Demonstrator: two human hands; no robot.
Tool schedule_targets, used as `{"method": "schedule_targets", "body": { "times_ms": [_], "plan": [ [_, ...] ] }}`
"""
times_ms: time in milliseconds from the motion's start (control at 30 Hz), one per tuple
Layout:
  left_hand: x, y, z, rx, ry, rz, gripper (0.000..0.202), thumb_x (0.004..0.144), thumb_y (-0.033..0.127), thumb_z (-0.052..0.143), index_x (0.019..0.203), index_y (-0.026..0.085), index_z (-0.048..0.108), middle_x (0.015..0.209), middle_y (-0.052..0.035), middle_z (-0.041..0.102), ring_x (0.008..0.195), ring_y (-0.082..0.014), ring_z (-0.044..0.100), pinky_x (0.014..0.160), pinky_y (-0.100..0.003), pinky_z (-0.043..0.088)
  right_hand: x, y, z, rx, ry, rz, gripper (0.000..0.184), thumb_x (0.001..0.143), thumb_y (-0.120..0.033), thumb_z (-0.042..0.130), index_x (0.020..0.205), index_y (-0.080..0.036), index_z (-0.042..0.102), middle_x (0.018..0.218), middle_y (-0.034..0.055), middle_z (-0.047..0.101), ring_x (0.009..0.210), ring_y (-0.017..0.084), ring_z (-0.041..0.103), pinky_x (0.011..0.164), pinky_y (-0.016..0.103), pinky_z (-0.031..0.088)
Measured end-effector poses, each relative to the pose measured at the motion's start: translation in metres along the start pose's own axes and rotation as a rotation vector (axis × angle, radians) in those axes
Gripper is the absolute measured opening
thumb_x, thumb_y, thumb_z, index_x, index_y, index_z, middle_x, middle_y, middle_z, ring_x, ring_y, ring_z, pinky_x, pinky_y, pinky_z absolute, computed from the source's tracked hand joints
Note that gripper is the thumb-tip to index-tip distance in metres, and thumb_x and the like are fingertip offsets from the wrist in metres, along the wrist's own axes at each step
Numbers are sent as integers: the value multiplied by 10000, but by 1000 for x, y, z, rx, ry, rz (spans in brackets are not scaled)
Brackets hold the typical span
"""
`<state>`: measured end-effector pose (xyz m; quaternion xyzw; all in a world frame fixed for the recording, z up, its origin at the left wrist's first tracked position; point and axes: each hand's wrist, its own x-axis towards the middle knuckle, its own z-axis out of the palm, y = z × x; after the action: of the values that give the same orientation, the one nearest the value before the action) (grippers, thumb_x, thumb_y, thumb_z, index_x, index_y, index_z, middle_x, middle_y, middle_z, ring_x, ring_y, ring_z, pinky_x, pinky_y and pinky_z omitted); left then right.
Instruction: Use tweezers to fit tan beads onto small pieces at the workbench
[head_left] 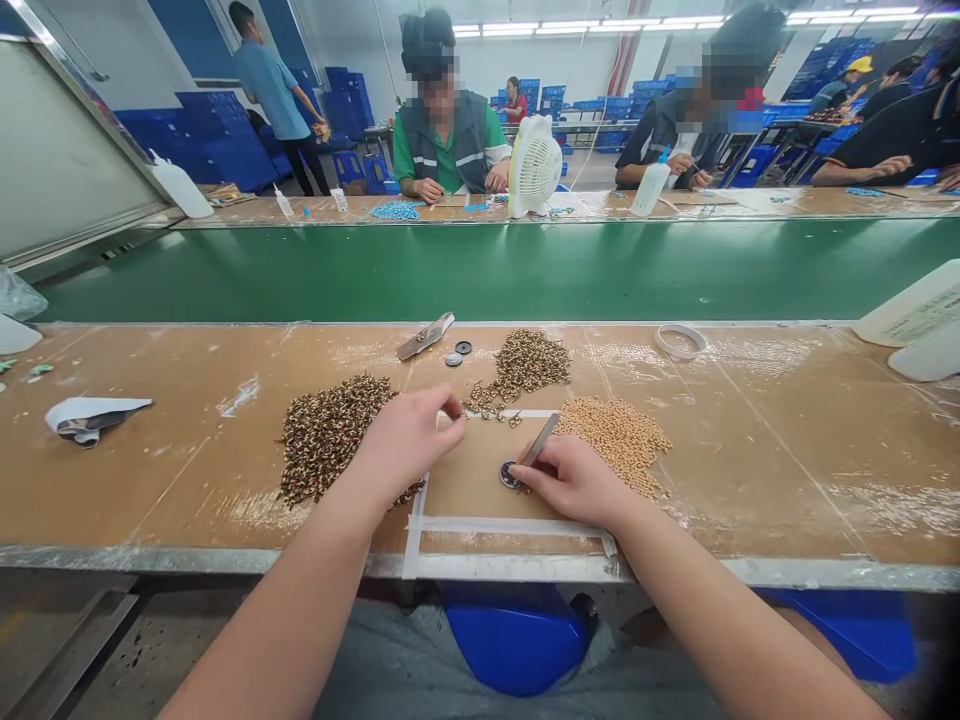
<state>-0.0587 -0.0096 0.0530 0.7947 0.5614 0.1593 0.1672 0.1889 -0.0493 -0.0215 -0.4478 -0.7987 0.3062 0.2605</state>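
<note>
My right hand [577, 478] is closed around metal tweezers [541, 438], whose upper end points up and away from me. Under its fingertips a small round black disc [508, 474] lies on the brown board [472, 490] framed with white tape. My left hand [409, 435] hovers by the board's left edge, thumb and forefinger curled toward each other; whatever may be between them is too small to make out. Beside it spreads a pile of small dark-and-gold pieces [330, 430]. Tan beads [615, 435] are heaped next to my right hand.
A smaller heap of gold-brown pieces [531, 360] sits beyond the board, near two round discs [454, 359] and a folded strip [425, 337]. A tape roll [681, 342] lies to the right. Bottles [919, 310] stand far right. Across the green belt [480, 270] people work beside a fan [535, 168].
</note>
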Motion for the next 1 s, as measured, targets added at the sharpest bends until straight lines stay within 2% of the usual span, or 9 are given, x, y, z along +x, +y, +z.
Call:
{"method": "schedule_targets", "body": {
  "times_ms": [133, 267, 400, 567, 667, 733, 833, 900, 1000],
  "plan": [
    [17, 23, 4, -214, 13, 99, 44, 842, 265, 632, 842, 223, 646, 851, 11, 726, 706, -151, 617, 639, -289, 401, 0, 0, 1, -8, 8, -36, 191, 987, -305, 626, 874, -203, 741, 844, 31, 767, 766, 181, 673, 687, 294, 429],
    [35, 35, 15, -373, 52, 158, 57, 815, 232, 651, 801, 208, 601, 839, -9, 706, 747, -154, 620, 662, -289, 437, 0, 1, 2, -9, 14, -60, 175, 980, -293, 634, 867, -204, 735, 855, 35, 770, 766, 182, 670, 692, 295, 435],
    [44, 34, 37, -541, 74, 171, 67, 830, 229, 644, 834, 205, 582, 825, -14, 681, 774, -148, 632, 684, -276, 473, 0, 2, 3, -23, 11, -56, 194, 983, -299, 632, 844, -202, 726, 822, 33, 758, 739, 175, 655, 672, 294, 422],
    [45, 24, 66, -705, 16, 120, 87, 844, 254, 649, 894, 208, 594, 840, -17, 691, 757, -141, 649, 674, -262, 489, -1, 0, 1, 31, 32, -50, 267, 988, -345, 630, 779, -201, 714, 722, 28, 710, 680, 173, 620, 647, 305, 422],
    [44, 21, 75, -748, -30, 96, 111, 826, 245, 664, 898, 206, 589, 825, -15, 692, 763, -148, 665, 677, -261, 493, -3, 0, -2, 201, 138, -33, 253, 988, -360, 631, 816, -203, 730, 783, 38, 724, 729, 181, 638, 686, 315, 451],
    [42, 22, 76, -768, -61, 96, 111, 830, 240, 658, 898, 206, 578, 828, -12, 694, 767, -149, 676, 678, -261, 494, -3, 3, -5, 352, 263, 48, 251, 968, -397, 660, 833, -201, 738, 762, 37, 695, 694, 175, 610, 645, 310, 437],
    [38, 27, 74, -792, -100, 95, 101, 859, 248, 637, 911, 212, 558, 853, -14, 712, 803, -160, 706, 700, -268, 501, -2, 10, -11, 678, 441, 197, 310, 934, -481, 691, 805, -199, 707, 558, -30, 452, 488, 117, 383, 491, 279, 278],
    [36, 32, 73, -807, -125, 90, 90, 887, 254, 616, 930, 219, 545, 864, -17, 732, 835, -169, 721, 729, -278, 507, -1, 15, -16, 901, 482, 230, 329, 930, -508, 680, 783, -215, 653, 533, -79, 255, 439, 90, 190, 460, 271, 162],
    [33, 35, 72, -804, -152, 87, 81, 912, 258, 590, 943, 230, 521, 863, -10, 755, 840, -168, 724, 758, -289, 507, 0, 19, -22, 1071, 477, 220, 325, 933, -514, 653, 777, -240, 572, 583, -89, 189, 439, 85, 96, 439, 259, 130]
  ]
}}
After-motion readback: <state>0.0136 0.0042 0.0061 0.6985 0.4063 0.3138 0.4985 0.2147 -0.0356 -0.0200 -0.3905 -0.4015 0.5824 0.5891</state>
